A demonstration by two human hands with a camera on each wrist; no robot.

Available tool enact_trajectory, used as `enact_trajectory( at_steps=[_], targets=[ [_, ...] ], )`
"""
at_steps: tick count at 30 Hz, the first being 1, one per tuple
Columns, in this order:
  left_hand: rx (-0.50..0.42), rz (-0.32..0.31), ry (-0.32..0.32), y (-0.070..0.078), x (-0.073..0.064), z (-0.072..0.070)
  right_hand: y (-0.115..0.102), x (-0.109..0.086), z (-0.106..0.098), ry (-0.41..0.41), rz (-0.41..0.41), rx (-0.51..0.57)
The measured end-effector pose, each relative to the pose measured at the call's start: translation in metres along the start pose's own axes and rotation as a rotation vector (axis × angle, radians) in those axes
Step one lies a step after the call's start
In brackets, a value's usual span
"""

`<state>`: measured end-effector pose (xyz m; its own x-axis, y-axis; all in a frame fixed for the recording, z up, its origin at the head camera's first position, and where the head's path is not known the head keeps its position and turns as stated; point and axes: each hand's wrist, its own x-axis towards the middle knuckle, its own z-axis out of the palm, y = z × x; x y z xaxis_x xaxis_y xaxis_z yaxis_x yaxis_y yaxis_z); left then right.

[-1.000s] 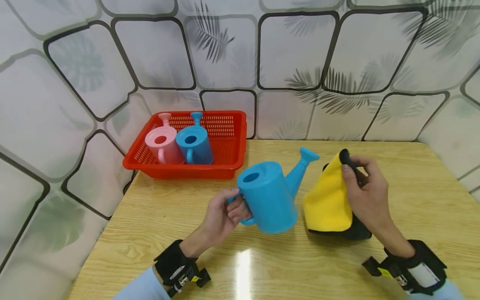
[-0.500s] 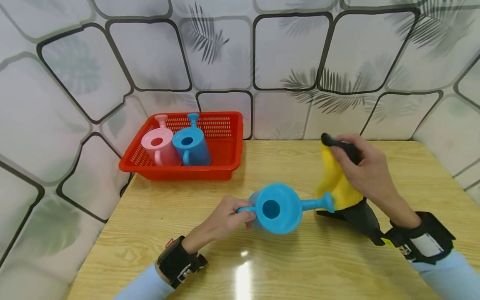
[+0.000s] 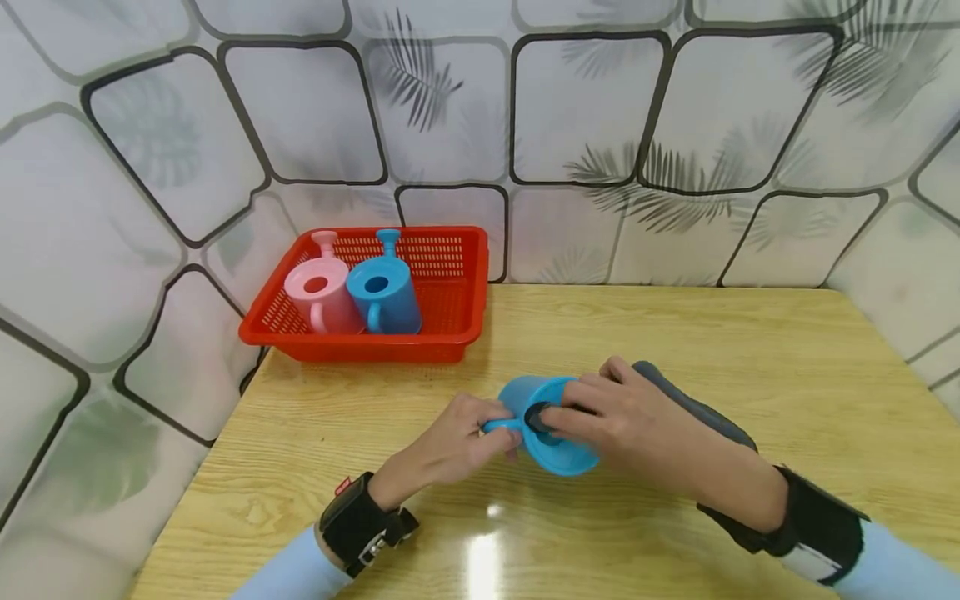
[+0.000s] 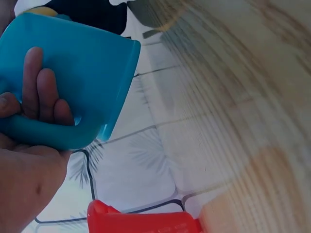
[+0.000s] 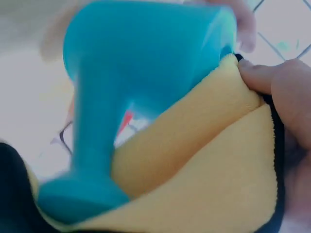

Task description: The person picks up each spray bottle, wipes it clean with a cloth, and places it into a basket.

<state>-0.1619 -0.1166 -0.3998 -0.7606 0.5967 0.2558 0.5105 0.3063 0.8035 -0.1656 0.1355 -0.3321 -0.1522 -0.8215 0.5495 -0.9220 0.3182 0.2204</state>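
Note:
A blue watering can is tilted over the table, its top opening turned toward the head camera. My left hand grips its handle, with fingers through the loop in the left wrist view. My right hand pinches a yellow cloth with a dark back and edging. A dark tip of the cloth lies at the can's top hole under my right fingers. In the right wrist view the cloth hangs beside the can's body and around its spout. The right hand hides the spout in the head view.
A red plastic basket stands at the table's back left. Inside it sit a pink watering can and a second blue watering can. A patterned covering rises behind the wooden table.
The left hand has tilted the watering can so its top faces the head camera. My right hand has carried the cloth leftward and down onto the can's top.

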Motion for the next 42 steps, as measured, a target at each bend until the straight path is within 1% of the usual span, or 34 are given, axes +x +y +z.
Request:
enact_trajectory(
  at_steps=[3, 6, 10, 12, 16, 19, 22, 25, 28, 32, 34, 36, 39, 42],
  targets=[
    [-0.009, -0.020, 0.002, 0.000, -0.001, -0.003, -0.010, -0.003, -0.002, -0.074, -0.040, 0.046],
    [-0.012, -0.017, -0.001, -0.001, -0.001, -0.004, -0.016, -0.006, -0.005, -0.133, -0.049, 0.059],
    [-0.012, 0.022, -0.011, -0.004, -0.002, -0.004, -0.018, -0.008, -0.006, -0.152, -0.047, 0.049],
    [0.001, 0.048, -0.012, -0.004, -0.002, -0.004, -0.017, -0.008, -0.006, -0.139, -0.041, 0.045],
    [0.038, 0.093, -0.016, -0.003, -0.003, -0.003, -0.015, -0.008, -0.004, -0.072, -0.003, 0.037],
    [0.048, 0.099, -0.018, -0.001, -0.003, -0.002, -0.011, -0.008, -0.003, 0.001, 0.042, 0.022],
    [0.050, 0.085, -0.012, 0.000, -0.004, -0.002, -0.006, -0.009, -0.003, 0.047, 0.091, -0.010],
    [0.051, 0.066, -0.007, 0.000, -0.005, -0.002, -0.002, -0.012, -0.004, 0.036, 0.133, -0.027],
    [0.055, 0.056, -0.008, -0.001, -0.007, -0.002, -0.001, -0.015, -0.004, 0.021, 0.147, -0.022],
    [0.052, 0.060, -0.008, -0.002, -0.007, -0.001, -0.001, -0.019, -0.002, 0.055, 0.120, -0.036],
    [0.044, 0.066, -0.005, -0.003, -0.006, -0.001, -0.002, -0.020, -0.001, 0.075, 0.093, -0.034],
    [0.027, 0.067, -0.002, -0.003, -0.006, -0.001, -0.004, -0.022, -0.001, 0.074, 0.059, -0.015],
    [0.018, 0.070, 0.003, -0.004, -0.006, -0.001, -0.008, -0.024, -0.003, 0.010, 0.004, 0.044],
    [0.026, 0.080, 0.012, -0.005, -0.006, -0.002, -0.013, -0.026, -0.006, -0.066, -0.030, 0.091]
  ],
)
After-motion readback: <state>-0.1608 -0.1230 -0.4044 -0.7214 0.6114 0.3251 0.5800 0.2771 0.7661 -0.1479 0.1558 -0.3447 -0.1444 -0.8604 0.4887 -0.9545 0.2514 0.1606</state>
